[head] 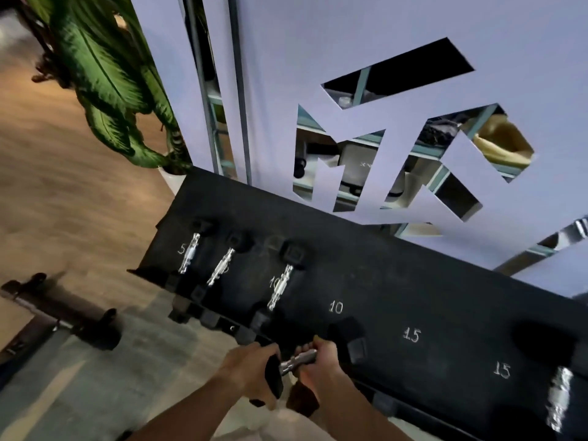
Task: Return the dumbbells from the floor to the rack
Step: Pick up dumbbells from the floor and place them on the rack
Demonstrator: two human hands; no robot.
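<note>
A black dumbbell point(296, 362) with a chrome handle is held at the front edge of the black rack point(397, 291), just below the chalked "10". My right hand point(321, 361) grips the handle. My left hand point(246, 367) holds the near black head. Three dumbbells lie on the rack's left part: one point(189, 257) by the "5", one point(221, 270) beside it, and one point(280, 291) on a "10" mark. Another dumbbell point(558, 399) lies blurred at the rack's far right. The "15" marks have no dumbbell on them.
A white wall panel point(366, 74) with cut-out openings stands behind the rack. A potted plant point(108, 81) is at the rack's far left corner. A dark bench frame point(63, 313) sits on the floor to the left. Wood and grey floor spreads left.
</note>
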